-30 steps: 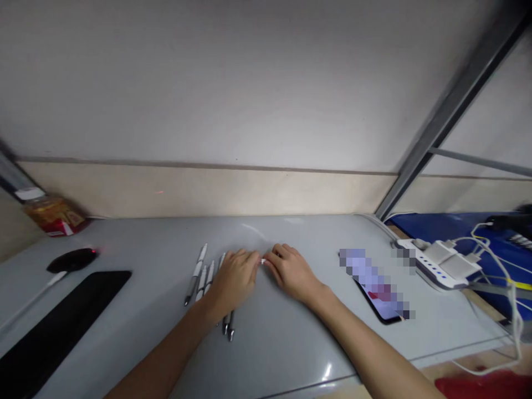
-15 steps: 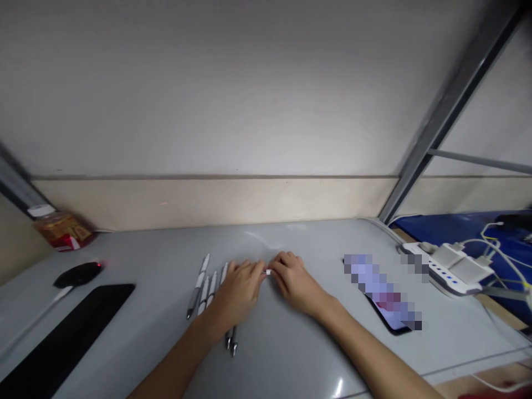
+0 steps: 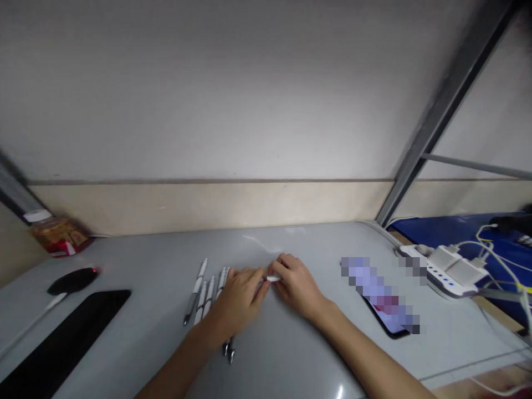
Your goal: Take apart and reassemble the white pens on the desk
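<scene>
Between my hands, just above the desk (image 3: 291, 349), is a white pen (image 3: 273, 278); only a short white length of it shows. The fingers of my left hand (image 3: 239, 296) are closed on its left end, and the fingertips of my right hand (image 3: 297, 288) pinch the other end. Several white pens with dark grips (image 3: 201, 302) lie side by side on the desk, partly hidden under my left hand and wrist. One more pen (image 3: 195, 291) lies slightly apart at their left side.
To the right lies a phone (image 3: 382, 299), its screen blurred out. Behind it sits a white power strip (image 3: 443, 274) with chargers and cables. On the left are a black tablet-like slab (image 3: 70, 338), a black puck with a cable (image 3: 72, 281) and a bottle (image 3: 58, 235).
A longer white length of the pen shows between my hands now. Both hands stay in nearly the same place, and the whole view has shifted slightly.
</scene>
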{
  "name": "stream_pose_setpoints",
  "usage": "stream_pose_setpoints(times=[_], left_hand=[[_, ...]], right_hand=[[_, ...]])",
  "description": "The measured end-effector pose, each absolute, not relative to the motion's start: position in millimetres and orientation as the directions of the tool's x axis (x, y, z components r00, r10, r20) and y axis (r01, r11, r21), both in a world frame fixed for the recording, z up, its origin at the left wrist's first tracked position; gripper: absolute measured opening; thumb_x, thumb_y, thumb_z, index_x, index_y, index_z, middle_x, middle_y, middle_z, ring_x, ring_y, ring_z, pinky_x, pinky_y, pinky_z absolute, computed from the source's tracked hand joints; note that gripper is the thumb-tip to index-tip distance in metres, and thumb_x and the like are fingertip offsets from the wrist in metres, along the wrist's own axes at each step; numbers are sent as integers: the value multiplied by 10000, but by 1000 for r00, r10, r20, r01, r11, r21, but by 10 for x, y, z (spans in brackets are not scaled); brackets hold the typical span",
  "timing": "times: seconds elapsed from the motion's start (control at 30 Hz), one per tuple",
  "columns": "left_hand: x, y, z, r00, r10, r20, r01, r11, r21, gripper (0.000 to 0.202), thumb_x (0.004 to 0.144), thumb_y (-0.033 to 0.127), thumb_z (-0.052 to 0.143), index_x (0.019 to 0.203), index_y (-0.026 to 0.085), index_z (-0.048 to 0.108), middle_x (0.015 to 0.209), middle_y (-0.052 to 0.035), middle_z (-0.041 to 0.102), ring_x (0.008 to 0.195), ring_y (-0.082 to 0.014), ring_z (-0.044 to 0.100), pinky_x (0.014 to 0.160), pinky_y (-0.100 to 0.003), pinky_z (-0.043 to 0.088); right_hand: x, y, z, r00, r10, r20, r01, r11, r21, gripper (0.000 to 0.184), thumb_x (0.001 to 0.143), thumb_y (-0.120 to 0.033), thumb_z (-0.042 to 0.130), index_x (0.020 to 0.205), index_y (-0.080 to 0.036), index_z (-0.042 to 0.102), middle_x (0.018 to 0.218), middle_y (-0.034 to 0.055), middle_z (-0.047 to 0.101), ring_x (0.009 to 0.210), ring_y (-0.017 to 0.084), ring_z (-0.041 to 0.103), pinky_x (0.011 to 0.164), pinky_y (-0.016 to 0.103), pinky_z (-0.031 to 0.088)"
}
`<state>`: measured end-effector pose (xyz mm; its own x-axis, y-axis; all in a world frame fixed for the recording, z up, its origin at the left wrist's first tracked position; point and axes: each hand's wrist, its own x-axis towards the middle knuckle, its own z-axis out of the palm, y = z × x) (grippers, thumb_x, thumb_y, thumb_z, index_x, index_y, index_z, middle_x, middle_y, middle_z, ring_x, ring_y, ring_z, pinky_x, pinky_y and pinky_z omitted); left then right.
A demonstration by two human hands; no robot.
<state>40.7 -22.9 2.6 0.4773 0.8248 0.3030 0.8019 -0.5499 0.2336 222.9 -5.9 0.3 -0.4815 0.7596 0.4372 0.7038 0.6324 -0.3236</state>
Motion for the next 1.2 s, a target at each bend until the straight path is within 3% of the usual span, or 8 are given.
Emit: stream_pose_setpoints(times=[0.13,0.23,0.43,0.63,0.73,0.9,1.07,1.2], left_hand=[[383,-213,1,488,817,308,805,-558,203,258,982,270,319,973,206,569,958,-44,649,898,-203,563,778,-353,321],[363,-192,5,483,822,300,815,-548,187,269,982,268,316,920,207,570,920,-42,642,890,-206,544,762,-350,317],[340,-192,28,510,813,279,803,-567,183,237,972,219,334,901,215,560,899,-28,637,889,-207,524,761,-352,305],[366,-211,51,509,830,228,811,-552,195,326,982,221,282,829,199,569,862,-33,635,852,-202,539,761,-360,314],[375,-215,71,478,841,255,808,-535,247,317,987,259,282,926,222,591,894,-23,646,871,-200,558,790,-363,327],[353,-206,88,469,831,299,776,-549,310,348,973,243,324,1238,332,531,1005,-5,667,957,-195,579,824,-344,354],[312,-138,76,396,859,324,795,-497,348,344,967,235,316,1184,301,575,1010,-17,674,945,-190,593,832,-346,381],[285,-95,88,338,870,359,809,-463,361,300,962,275,332,1094,266,601,987,-19,678,926,-201,602,814,-352,399]], right_hand=[[2245,-99,76,-536,753,381,673,654,-345,207,914,-281,527,1087,-199,606,964,69,613,922,194,537,812,308,381],[2248,-121,116,-585,745,321,667,667,-332,222,952,-236,445,1073,-203,628,936,62,644,893,179,562,806,301,379],[2264,-88,64,-588,752,298,652,658,-377,194,938,-219,474,1024,-205,647,918,46,650,819,154,585,743,253,395],[2291,-33,10,-538,766,353,681,641,-354,88,885,-181,557,932,-198,630,876,34,612,853,158,569,725,240,395],[2309,-15,16,-496,778,386,696,622,-359,95,846,-127,586,903,-197,614,873,28,599,846,157,550,721,237,393],[2358,15,40,-395,786,476,664,602,-444,137,835,-72,554,866,-192,614,869,35,599,840,163,527,732,249,396],[2379,70,52,-273,811,517,573,569,-590,94,826,-101,571,805,-184,611,812,25,609,789,160,529,726,262,392],[2372,100,65,-231,866,443,436,499,-749,154,906,-221,482,931,-184,630,839,21,632,779,151,554,711,258,404]])
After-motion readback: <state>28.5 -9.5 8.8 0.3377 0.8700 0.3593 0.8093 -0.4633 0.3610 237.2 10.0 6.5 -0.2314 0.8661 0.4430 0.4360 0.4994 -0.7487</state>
